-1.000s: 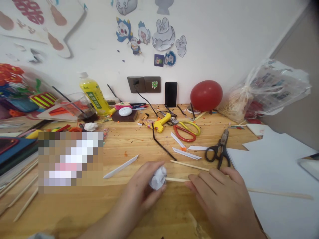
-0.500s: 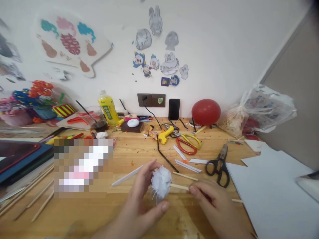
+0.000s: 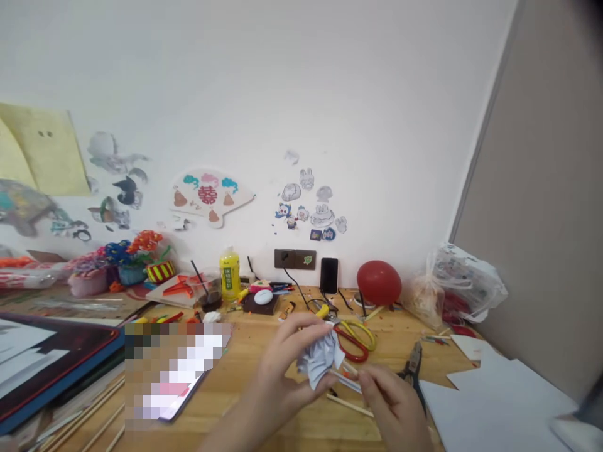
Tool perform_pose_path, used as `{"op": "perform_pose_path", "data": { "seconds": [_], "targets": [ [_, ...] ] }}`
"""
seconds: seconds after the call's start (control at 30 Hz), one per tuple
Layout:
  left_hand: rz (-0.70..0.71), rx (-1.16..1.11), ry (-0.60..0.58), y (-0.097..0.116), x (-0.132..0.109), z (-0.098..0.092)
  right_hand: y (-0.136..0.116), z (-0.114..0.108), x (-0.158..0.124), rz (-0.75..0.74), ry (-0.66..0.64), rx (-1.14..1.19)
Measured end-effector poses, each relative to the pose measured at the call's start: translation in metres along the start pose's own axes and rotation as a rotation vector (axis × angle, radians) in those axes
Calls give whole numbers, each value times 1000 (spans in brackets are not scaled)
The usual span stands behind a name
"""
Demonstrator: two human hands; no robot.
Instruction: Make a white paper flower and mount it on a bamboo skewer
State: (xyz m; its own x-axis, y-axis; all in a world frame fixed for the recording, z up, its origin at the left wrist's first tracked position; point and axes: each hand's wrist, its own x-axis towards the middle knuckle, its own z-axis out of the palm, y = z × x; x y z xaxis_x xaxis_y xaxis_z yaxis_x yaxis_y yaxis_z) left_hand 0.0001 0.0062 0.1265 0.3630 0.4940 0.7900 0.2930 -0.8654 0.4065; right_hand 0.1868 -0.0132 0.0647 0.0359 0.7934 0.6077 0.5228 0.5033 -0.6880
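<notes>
A crumpled white paper flower [image 3: 319,361] sits in my left hand [image 3: 277,364], its thumb below and its fingers curled over the top. From the flower's right side a thin wooden stick [image 3: 351,368] sticks out. My right hand [image 3: 393,405] pinches that stick between thumb and forefinger, close to the flower. Below the hands another wooden stick [image 3: 351,406] lies on the table. Behind the flower are scissors with one red and one yellow handle [image 3: 354,351], and part of a yellow glue gun [image 3: 323,311].
White paper sheets [image 3: 490,402] lie at right, beside a black-handled tool [image 3: 413,364]. A phone [image 3: 188,395], partly pixelated, lies at left near several long sticks [image 3: 89,405]. Along the wall stand a yellow bottle [image 3: 230,274], a drink cup [image 3: 211,295] and a red balloon [image 3: 379,282].
The view has tilted up, showing more wall. My left hand has closed around the flower, which has turned and risen slightly in relation to the table. My right hand still pinches the stick.
</notes>
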Motion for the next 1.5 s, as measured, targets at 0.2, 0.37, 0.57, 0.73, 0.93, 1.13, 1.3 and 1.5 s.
{"op": "perform_pose_path", "data": {
  "seconds": [0.2, 0.37, 0.57, 0.73, 0.93, 1.13, 1.3, 1.5],
  "targets": [
    [-194, -245, 39, 16, 33, 0, -6, 23, 23, 165, -9, 450],
    [-236, -324, 148, 10, 40, 9, -8, 42, 26, 232, -61, 677],
    [-363, -597, 261, -2, 44, 15, -7, 49, 25, 245, -104, 695],
    [-532, -634, 330, 1, 45, 12, -16, 44, 33, 231, -113, 616],
    [-580, -671, 297, -5, 43, -3, -40, 17, 45, 49, -45, 221],
    [-585, -837, 369, -4, 45, -7, -59, -7, 48, -245, 94, -243],
    [-604, -987, 456, 11, 47, -4, -67, -13, 45, -324, 225, -189],
    [-645, -1038, 418, 29, 47, 2, -77, -14, 42, -175, 257, 46]
  ]
}}
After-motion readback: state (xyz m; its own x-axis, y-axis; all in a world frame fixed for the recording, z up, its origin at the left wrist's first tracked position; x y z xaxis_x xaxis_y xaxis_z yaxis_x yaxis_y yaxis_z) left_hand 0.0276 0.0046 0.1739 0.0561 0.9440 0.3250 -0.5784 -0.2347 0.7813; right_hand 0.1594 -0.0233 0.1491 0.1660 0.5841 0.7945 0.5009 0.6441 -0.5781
